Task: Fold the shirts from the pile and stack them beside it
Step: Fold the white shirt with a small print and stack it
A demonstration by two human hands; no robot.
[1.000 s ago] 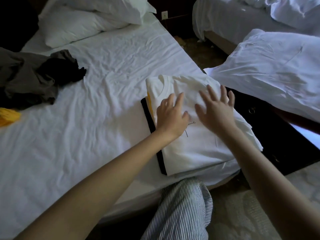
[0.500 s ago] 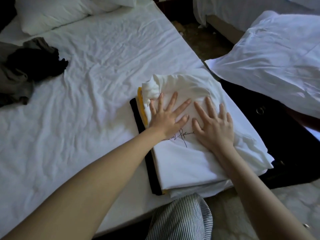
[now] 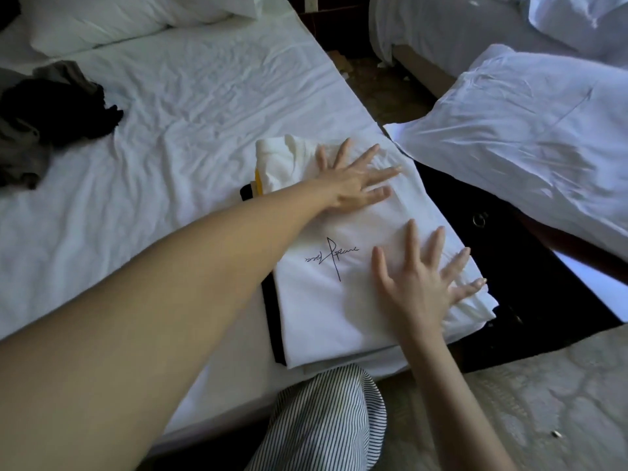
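Left grip (image 3: 351, 185) and right grip (image 3: 419, 290) lie flat, fingers spread, holding nothing. They likely smooth the white shirt (image 3: 316, 321) so the stack (image 3: 269, 317) sits level.

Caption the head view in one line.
Left hand and right hand press flat on a folded white shirt topping the stack at the corner of the bed.

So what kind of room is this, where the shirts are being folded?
Probably a hotel or guest bedroom: a bed with a white sheet, white pillows at its head, and a second white-sheeted bed close beside it.
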